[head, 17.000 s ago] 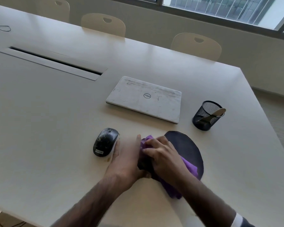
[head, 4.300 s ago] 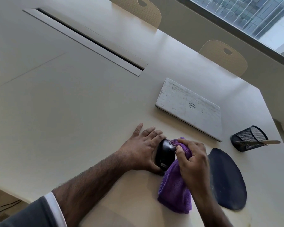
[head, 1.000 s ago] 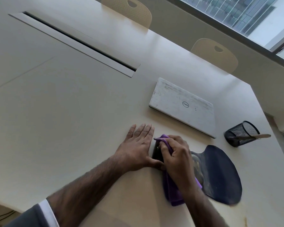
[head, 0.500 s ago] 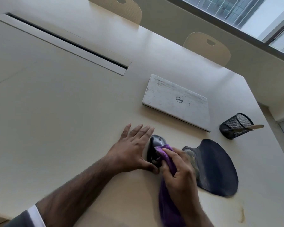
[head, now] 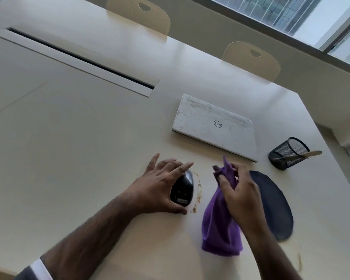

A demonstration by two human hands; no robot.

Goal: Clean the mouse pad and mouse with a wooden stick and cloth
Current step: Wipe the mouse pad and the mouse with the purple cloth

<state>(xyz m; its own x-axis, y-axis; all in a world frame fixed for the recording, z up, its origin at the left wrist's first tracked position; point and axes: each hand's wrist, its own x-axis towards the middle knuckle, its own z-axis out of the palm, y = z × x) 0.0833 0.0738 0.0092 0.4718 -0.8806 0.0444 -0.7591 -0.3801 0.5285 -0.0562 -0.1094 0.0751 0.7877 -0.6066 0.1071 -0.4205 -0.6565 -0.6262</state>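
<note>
**On the table: mouse under one hand, cloth in the other**

At the near edge of the table (head: 69, 148), in the head view, we see both hands at work side by side but apart. Our left hand (head: 160, 188) holds the mouse (head: 183, 188): the thumb curls round its near end and the fingers spread over its far left side. The black mouse sits on the tabletop with its labelled end towards us. Just to its right lies a thin trail of brownish crumbs (head: 198, 190).

Our right hand (head: 240, 195) is raised a little and pinches the purple cloth (head: 218, 225) near its upper end, fingers curled round the bunched fabric. The cloth hangs down from the grip in a loose fold; we cannot tell whether its lower edge touches the table. It is clear of the mouse.

Beside that hand, on the right, the dark mouse pad (head: 271, 203) lies flat, partly hidden by the wrist. A faint brown stain (head: 298, 257) marks the table near its close end.

Farther back a closed white laptop (head: 214, 126) lies flat. To its right stands a black mesh cup (head: 287, 153) with the stick (head: 309, 153) leaning out over its rim. A long cable slot (head: 79, 59) runs across the table on the left, and two chairs (head: 251, 59) stand at the far side under a window (head: 291, 11).
</note>
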